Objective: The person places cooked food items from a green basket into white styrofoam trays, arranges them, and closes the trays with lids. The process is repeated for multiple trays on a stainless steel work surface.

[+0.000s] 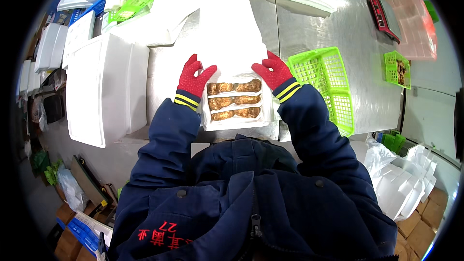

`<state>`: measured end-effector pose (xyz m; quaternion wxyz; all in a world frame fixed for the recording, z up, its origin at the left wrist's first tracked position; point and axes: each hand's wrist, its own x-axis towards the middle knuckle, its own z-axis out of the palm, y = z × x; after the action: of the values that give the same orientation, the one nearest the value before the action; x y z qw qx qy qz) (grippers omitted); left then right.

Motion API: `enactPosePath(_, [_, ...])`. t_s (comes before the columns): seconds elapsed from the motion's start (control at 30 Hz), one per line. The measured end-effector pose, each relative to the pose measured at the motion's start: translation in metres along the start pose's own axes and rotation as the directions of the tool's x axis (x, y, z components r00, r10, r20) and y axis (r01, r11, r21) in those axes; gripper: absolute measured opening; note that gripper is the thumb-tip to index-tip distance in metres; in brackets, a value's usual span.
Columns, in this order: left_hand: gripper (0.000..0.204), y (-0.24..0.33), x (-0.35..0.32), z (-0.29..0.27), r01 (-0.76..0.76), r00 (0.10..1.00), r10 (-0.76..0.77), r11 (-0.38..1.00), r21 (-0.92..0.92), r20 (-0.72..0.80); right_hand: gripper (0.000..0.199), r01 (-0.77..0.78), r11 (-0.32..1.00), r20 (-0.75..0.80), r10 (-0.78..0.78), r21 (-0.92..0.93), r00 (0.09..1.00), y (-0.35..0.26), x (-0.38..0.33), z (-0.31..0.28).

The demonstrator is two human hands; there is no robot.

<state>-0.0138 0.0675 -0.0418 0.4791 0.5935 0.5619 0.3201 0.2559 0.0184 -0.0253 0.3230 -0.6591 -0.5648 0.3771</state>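
A small white foam box [209, 122] lies on the steel table in front of me, with three rows of brown mushrooms [235, 100] packed inside between white dividers. Both my hands wear red knit gloves. My left hand [194, 78] grips the left edge of a white sheet or lid [231, 43] that covers the far part of the box. On the right edge of the same sheet sits my right hand [273, 70], fingers curled on it. Dark blue jacket sleeves run from both wrists back to the lower edge.
An empty bright green plastic basket [325, 84] stands just right of the box. A large white foam box [104, 87] sits at my left. More white foam lids and a green basket [135, 1] lie farther back. A small green basket [398, 69] and pink tray [414, 24] lie far right.
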Motion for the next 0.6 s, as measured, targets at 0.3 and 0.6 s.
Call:
enactPosePath(0.3, [0.027, 0.07, -0.041, -0.006, -0.564, 0.814, 0.445, 0.453, 0.691, 0.372, 0.036, 0.456, 0.671, 0.293, -0.349, -0.584, 0.89, -0.084, -0.041, 0.002])
enactPosePath(0.6, [0.038, 0.076, -0.039, -0.012, -0.459, 0.888, 0.352, 0.696, 0.552, 0.295, 0.046, 0.315, 0.915, 0.252, -0.253, -0.251, 0.934, -0.086, -0.033, -0.007])
